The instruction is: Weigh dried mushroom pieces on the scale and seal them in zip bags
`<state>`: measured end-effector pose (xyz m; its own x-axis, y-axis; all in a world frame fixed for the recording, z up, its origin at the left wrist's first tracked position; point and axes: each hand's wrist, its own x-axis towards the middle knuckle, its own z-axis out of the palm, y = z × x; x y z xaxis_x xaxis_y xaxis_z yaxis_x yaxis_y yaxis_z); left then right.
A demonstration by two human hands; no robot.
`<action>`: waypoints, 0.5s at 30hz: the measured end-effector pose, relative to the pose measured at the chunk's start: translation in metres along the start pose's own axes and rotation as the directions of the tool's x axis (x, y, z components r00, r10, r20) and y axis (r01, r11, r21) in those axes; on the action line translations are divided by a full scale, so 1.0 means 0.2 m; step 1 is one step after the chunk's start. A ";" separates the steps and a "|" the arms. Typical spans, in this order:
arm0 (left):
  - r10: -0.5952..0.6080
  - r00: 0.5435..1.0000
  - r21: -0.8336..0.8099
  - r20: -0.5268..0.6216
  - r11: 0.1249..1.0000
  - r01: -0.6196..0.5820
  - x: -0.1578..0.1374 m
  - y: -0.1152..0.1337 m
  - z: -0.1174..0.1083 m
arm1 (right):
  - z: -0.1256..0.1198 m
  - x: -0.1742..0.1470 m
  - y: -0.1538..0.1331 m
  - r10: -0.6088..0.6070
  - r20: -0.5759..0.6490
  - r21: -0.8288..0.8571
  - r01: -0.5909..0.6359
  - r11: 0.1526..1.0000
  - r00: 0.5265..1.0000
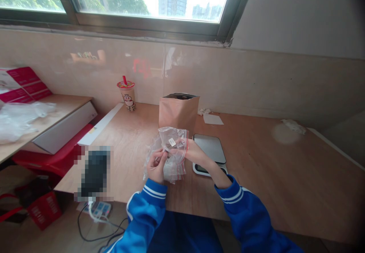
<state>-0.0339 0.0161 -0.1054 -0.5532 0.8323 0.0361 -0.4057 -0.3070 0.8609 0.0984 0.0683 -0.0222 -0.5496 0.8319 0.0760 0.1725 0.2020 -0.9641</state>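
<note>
A clear zip-lock bag [170, 133] with a red seal line and a small white label is held up over the table. My left hand [156, 165] pinches its left edge between thumb and fingers. From the right, my right hand [190, 149] reaches in past the red seal line, and its stretched fingers show blurrily through the plastic. Underneath lies a loose pile of similar clear zip-lock bags [173, 172]. Just behind stands a brown kraft pouch [177, 112], its top open and dark contents partly visible. A kitchen scale [210, 148] sits beside my right wrist.
At the left edge of the wooden table [270, 177] lies a blurred-out dark phone-like device [95, 173] with a white cable. A drink cup [128, 97] with a red straw stands at the back left. White paper [213, 119] and a crumpled tissue [293, 125] lie near the wall.
</note>
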 end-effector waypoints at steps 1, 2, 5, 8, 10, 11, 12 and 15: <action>-0.003 1.000 0.002 -0.013 1.000 0.003 0.00 0.00 0.00 | 0.00 0.00 0.00 0.010 -0.029 -0.008 -0.010 1.000 1.000; -0.002 1.000 0.002 -0.026 1.000 0.002 0.00 -0.01 0.00 | 0.00 0.00 0.00 0.016 -0.051 -0.016 -0.017 1.000 0.999; -0.003 0.999 -0.008 -0.047 1.000 0.002 0.01 -0.02 -0.01 | 0.01 0.01 -0.01 0.012 -0.098 -0.041 -0.016 0.999 0.995; -0.024 0.999 -0.016 -0.038 1.000 0.023 0.01 -0.01 0.00 | 0.02 0.03 0.00 -0.004 -0.147 -0.043 -0.002 0.999 0.989; -0.035 0.999 -0.012 -0.022 0.999 0.035 0.01 0.00 0.00 | 0.03 0.04 0.01 0.013 -0.174 0.003 -0.012 1.000 0.985; -0.039 0.999 -0.008 -0.011 0.999 0.039 0.00 0.00 0.01 | 0.03 0.05 0.02 0.029 -0.185 0.035 -0.023 0.999 0.982; -0.041 0.999 -0.004 -0.001 0.999 0.041 0.00 0.01 0.01 | 0.04 0.05 0.03 0.044 -0.194 0.060 -0.033 0.998 0.980; -0.042 0.999 0.014 0.018 0.999 0.041 0.00 0.01 0.01 | 0.04 0.07 0.07 0.060 -0.227 0.061 -0.047 0.997 0.972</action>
<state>-0.0328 0.0177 -0.1030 -0.5224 0.8526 0.0096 -0.4183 -0.2660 0.8685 0.0859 0.0785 -0.0369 -0.3388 0.9380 0.0740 0.1483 0.1309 -0.9802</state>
